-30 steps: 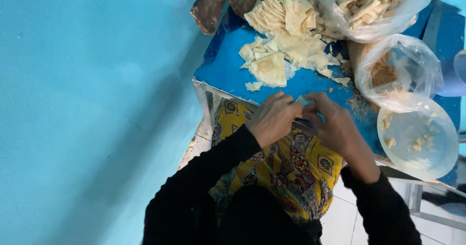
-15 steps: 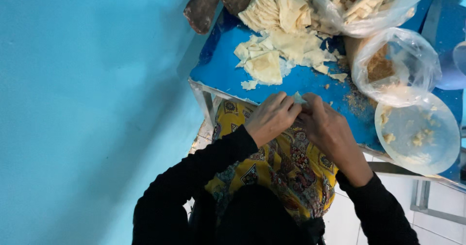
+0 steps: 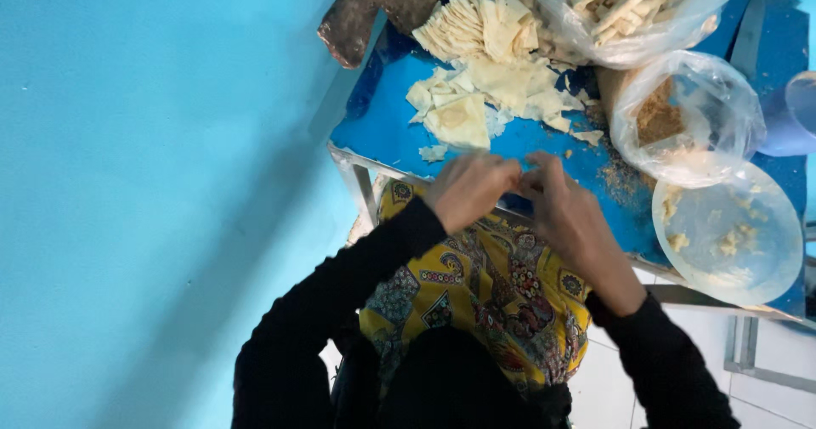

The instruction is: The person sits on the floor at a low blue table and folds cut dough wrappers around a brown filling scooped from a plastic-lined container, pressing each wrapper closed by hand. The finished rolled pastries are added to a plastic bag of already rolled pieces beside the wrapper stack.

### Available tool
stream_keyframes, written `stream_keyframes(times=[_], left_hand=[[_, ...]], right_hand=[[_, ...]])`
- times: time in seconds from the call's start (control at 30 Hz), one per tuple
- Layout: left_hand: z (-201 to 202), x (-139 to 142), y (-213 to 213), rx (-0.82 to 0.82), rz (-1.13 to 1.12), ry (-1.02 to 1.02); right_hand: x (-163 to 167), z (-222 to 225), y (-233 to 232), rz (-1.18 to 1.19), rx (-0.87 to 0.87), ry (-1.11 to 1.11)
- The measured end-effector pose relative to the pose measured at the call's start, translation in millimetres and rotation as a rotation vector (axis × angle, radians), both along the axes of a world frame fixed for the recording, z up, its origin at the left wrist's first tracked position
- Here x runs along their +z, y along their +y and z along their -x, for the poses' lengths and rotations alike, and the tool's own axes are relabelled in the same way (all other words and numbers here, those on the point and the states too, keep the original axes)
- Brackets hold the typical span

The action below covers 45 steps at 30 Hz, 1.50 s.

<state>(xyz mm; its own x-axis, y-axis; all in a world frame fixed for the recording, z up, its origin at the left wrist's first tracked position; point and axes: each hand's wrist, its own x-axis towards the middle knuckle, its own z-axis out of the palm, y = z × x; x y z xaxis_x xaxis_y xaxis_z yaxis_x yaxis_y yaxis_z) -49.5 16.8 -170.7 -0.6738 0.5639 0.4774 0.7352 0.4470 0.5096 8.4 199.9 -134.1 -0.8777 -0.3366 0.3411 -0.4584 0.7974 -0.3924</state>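
Pinching something hidden between left hand (image 3: 469,189), right hand (image 3: 568,217), pastry sheets (image 3: 476,98) beyond

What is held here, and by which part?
Cannot tell: left hand and right hand meet fingertip to fingertip over the table edge, hiding whatever lies between.

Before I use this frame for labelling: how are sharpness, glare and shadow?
Head view: left hand and right hand slightly soft where the fingertips meet; glare on the clear plastic bag; broad soft shadow across the blue wall; wrapper pile evenly lit.
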Motion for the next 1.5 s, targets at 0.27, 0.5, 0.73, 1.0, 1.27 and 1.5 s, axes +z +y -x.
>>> stream_keyframes(times=[0.27, 0.5, 0.73, 1.0, 1.27, 1.5], left_hand=[[-3, -17, 6, 0.043, 0.093, 0.263], [-6, -18, 6, 0.05, 0.192, 0.244], [-35, -29, -7, 0.129, 0.243, 0.474], [-11, -22, 21, 0.298, 0.396, 0.215], [12, -18, -27, 0.443, -0.03, 0.135], [40, -2, -56, 0.463, -0.194, 0.06]], right_hand=[[0, 1, -4, -0.037, 0.031, 0.131], [12, 8, 0, 0.057, 0.044, -0.048], [-9, -24, -9, -0.225, -0.058, 0.225], [-8, 1, -7, -0.467, 0.024, 0.276], [-1, 17, 1, -0.379, -0.003, 0.187], [89, 96, 46, -0.06, -0.158, 0.179]])
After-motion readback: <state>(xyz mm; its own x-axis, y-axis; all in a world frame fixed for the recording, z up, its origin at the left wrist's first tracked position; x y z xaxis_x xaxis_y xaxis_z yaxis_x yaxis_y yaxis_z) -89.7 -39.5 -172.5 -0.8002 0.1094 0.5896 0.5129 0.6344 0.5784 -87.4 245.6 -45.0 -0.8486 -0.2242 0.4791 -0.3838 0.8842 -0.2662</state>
